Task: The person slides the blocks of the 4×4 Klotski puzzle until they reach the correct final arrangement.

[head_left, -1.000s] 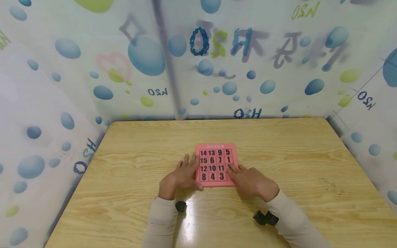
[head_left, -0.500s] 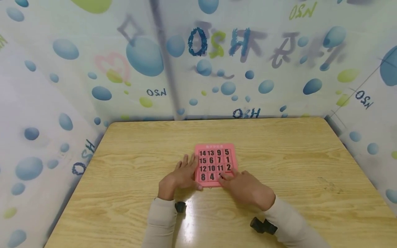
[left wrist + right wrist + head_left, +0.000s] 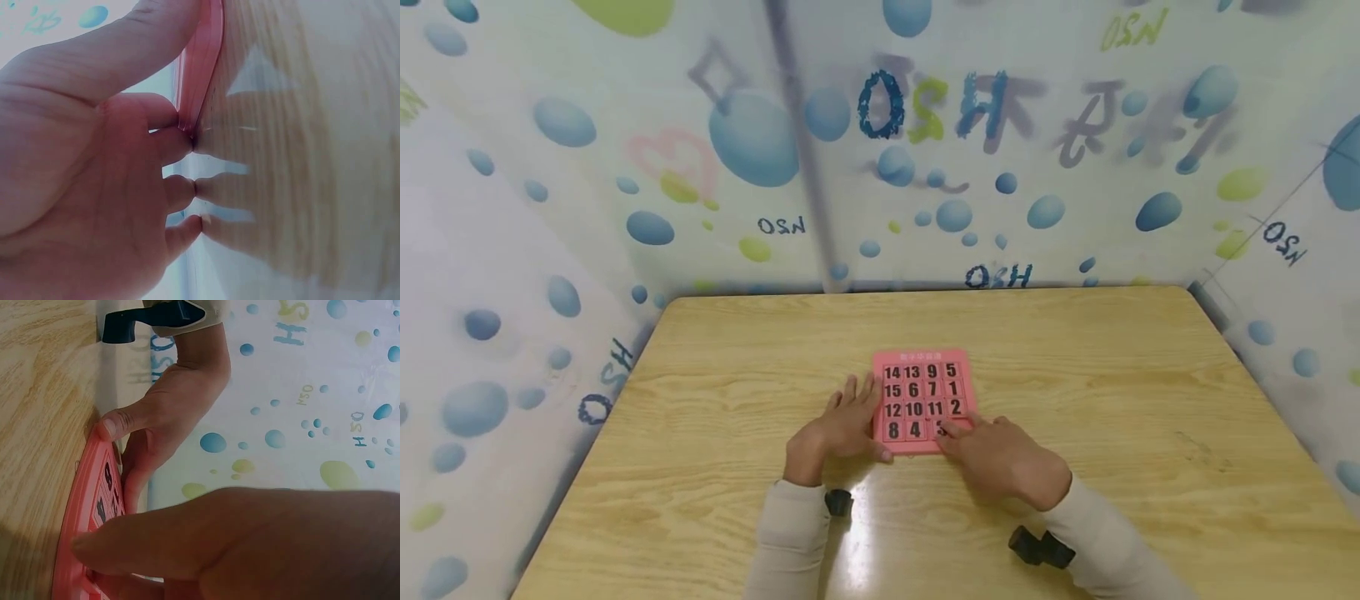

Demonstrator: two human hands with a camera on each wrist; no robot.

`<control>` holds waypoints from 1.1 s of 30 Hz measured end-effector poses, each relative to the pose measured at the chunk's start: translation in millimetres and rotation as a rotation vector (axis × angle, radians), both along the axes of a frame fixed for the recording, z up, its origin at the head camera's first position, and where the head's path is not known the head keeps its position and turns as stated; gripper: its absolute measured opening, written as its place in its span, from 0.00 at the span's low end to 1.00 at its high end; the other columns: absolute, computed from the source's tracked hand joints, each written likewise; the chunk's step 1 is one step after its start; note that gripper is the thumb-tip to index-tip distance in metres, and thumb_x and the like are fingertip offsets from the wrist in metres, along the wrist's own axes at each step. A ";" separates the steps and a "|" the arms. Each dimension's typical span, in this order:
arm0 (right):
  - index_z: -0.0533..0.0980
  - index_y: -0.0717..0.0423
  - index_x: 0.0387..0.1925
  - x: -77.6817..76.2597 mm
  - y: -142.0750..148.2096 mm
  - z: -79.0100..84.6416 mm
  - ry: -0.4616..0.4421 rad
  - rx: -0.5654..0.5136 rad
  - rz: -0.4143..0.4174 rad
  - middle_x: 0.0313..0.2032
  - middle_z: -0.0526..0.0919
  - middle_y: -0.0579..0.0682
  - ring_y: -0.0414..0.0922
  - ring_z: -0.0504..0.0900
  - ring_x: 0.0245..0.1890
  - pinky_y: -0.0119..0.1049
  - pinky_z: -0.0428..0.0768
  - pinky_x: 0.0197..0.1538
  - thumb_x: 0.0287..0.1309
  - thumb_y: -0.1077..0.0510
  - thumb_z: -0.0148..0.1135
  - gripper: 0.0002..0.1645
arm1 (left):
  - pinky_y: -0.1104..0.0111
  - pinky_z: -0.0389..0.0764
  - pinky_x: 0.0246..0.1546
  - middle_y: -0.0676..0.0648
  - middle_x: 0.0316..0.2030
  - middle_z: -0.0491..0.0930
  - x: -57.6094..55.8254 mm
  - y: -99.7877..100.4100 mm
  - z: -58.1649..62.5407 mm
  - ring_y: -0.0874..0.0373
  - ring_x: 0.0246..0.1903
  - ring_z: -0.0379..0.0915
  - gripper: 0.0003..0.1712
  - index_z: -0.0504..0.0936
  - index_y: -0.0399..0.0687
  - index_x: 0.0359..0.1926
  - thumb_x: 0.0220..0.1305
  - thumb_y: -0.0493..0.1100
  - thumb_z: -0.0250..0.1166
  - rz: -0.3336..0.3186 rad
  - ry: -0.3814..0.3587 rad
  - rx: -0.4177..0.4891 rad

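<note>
A pink number sliding puzzle (image 3: 919, 354) lies flat on the wooden table, its black-numbered tiles face up. My left hand (image 3: 842, 425) lies along its left side, thumb at the near edge and fingers spread. In the left wrist view, those fingertips rest on the table beside the puzzle's pink side (image 3: 201, 62). My right hand (image 3: 1000, 458) reaches over the near right corner, a fingertip touching the 3 tile (image 3: 940, 428) and partly covering it. The right wrist view shows the right thumb (image 3: 94, 547) over the puzzle's near edge; the other right fingers are mostly hidden there.
The wooden table (image 3: 737, 350) extends around the puzzle on all sides. Behind it hangs a white wall covering (image 3: 880, 192) with blue and green drops. Black devices sit at the left wrist (image 3: 838, 502) and the right wrist (image 3: 1041, 547).
My right hand has moved down and left from the 2 tile to the 3 tile, uncovering the 2. The 3 tile has shifted slightly right. My left hand stays in place.
</note>
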State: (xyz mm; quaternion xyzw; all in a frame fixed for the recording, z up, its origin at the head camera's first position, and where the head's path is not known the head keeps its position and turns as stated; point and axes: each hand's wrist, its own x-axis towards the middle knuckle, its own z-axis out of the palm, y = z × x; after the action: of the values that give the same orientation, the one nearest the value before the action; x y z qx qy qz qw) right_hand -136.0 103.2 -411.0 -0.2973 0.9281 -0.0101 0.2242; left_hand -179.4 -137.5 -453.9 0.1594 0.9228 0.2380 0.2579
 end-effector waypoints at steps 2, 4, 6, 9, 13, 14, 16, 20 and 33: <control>0.73 0.47 0.67 -0.7 0.7 0.6 -0.005 -0.006 -0.014 0.71 0.68 0.48 0.59 0.66 0.70 0.61 0.72 0.62 0.67 0.59 0.54 0.28 | 0.47 0.31 0.76 0.39 0.78 0.29 0.6 -1.1 0.8 0.40 0.76 0.18 0.68 0.36 0.41 0.79 0.54 0.54 0.75 -0.002 0.004 0.009; 0.74 0.47 0.66 -1.3 2.4 1.1 -0.004 -0.019 -0.027 0.71 0.69 0.48 0.60 0.69 0.68 0.60 0.74 0.61 0.67 0.57 0.55 0.26 | 0.48 0.31 0.76 0.40 0.78 0.29 1.1 -0.9 1.5 0.41 0.76 0.18 0.68 0.36 0.41 0.79 0.54 0.53 0.75 0.002 0.002 0.012; 0.75 0.47 0.65 -2.2 4.6 1.3 -0.007 -0.035 -0.036 0.70 0.70 0.49 0.60 0.71 0.67 0.59 0.76 0.59 0.67 0.56 0.56 0.25 | 0.48 0.31 0.76 0.40 0.78 0.29 1.5 -0.1 2.4 0.41 0.76 0.18 0.68 0.36 0.41 0.79 0.53 0.53 0.75 0.009 -0.003 0.012; 0.75 0.47 0.65 -3.2 6.6 2.0 -0.008 -0.052 -0.037 0.69 0.72 0.50 0.59 0.74 0.64 0.56 0.79 0.56 0.68 0.55 0.56 0.24 | 0.48 0.31 0.76 0.40 0.78 0.30 1.5 0.1 3.5 0.41 0.76 0.18 0.68 0.36 0.41 0.79 0.54 0.53 0.75 0.010 0.000 0.007; 0.77 0.49 0.63 -3.2 8.2 3.2 0.012 -0.054 -0.025 0.67 0.74 0.52 0.51 0.81 0.45 0.49 0.82 0.44 0.69 0.55 0.56 0.23 | 0.48 0.31 0.76 0.40 0.78 0.30 1.7 0.4 4.0 0.41 0.76 0.18 0.68 0.35 0.41 0.79 0.54 0.53 0.75 0.009 0.000 0.010; 0.78 0.50 0.62 -3.1 8.6 3.3 0.023 -0.055 -0.019 0.66 0.75 0.52 0.49 0.80 0.39 0.47 0.81 0.39 0.68 0.55 0.56 0.22 | 0.48 0.31 0.76 0.40 0.78 0.29 2.0 0.5 4.1 0.41 0.76 0.18 0.68 0.35 0.42 0.79 0.54 0.53 0.75 0.011 -0.003 0.010; 0.79 0.50 0.59 -2.8 9.4 3.1 0.044 -0.059 -0.015 0.63 0.78 0.53 0.45 0.74 0.29 0.44 0.78 0.32 0.68 0.55 0.57 0.20 | 0.48 0.31 0.76 0.40 0.78 0.30 2.4 0.7 4.0 0.41 0.76 0.18 0.68 0.35 0.42 0.79 0.54 0.52 0.75 0.012 -0.006 0.012; 0.81 0.53 0.54 -2.2 10.8 3.7 0.068 -0.073 -0.014 0.55 0.84 0.55 0.42 0.69 0.22 0.41 0.72 0.24 0.66 0.56 0.58 0.17 | 0.48 0.32 0.76 0.40 0.78 0.30 2.4 1.1 3.9 0.41 0.76 0.19 0.68 0.36 0.41 0.79 0.54 0.52 0.75 0.008 0.004 0.016; 0.79 0.51 0.59 -0.4 1.0 -4.0 0.198 -0.118 0.093 0.60 0.81 0.50 0.58 0.79 0.58 0.56 0.79 0.53 0.69 0.52 0.57 0.20 | 0.48 0.32 0.76 0.40 0.78 0.31 2.9 1.1 3.8 0.41 0.77 0.20 0.67 0.37 0.42 0.79 0.54 0.53 0.75 0.016 -0.001 0.014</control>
State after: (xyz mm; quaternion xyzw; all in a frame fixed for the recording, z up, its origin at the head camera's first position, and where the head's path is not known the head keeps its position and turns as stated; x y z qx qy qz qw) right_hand -136.5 104.2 -415.0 -0.3522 0.9287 -0.0251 0.1136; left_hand -176.5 -136.4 -450.0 0.1539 0.9221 0.2465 0.2554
